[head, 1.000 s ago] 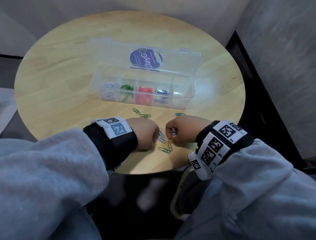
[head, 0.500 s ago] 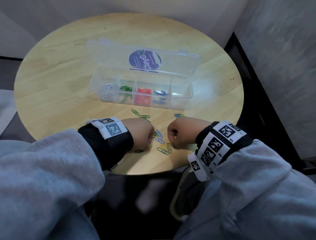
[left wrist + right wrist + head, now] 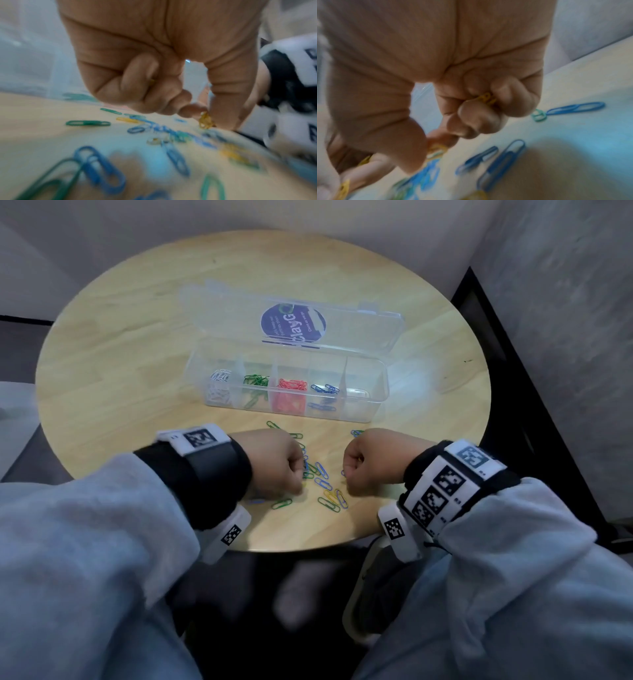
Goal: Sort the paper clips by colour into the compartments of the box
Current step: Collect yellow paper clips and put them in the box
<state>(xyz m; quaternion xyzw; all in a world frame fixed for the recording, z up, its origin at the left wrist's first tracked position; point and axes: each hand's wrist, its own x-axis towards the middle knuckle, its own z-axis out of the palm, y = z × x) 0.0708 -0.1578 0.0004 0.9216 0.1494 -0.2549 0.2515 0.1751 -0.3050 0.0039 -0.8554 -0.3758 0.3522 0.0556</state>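
One box point(image 3: 363, 405), five compartments, two hands point(image 3: 274, 463)

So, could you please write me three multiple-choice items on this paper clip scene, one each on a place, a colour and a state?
1. Which compartment of the box holds the red paper clips?
A. the leftmost
B. the middle one
C. the rightmost

2. What colour is the clip that the left hand pinches?
A. yellow
B. red
C. white

3. How is the lid of the box?
A. shut
B. open, tipped back behind the box
C. taken off, lying by the hands

Answers:
1 B, since the red clips lie third of five, between the green and the blue.
2 A, since the left wrist view shows a yellow paper clip between thumb and fingertip.
3 B, since the clear lid stands behind the open compartments.
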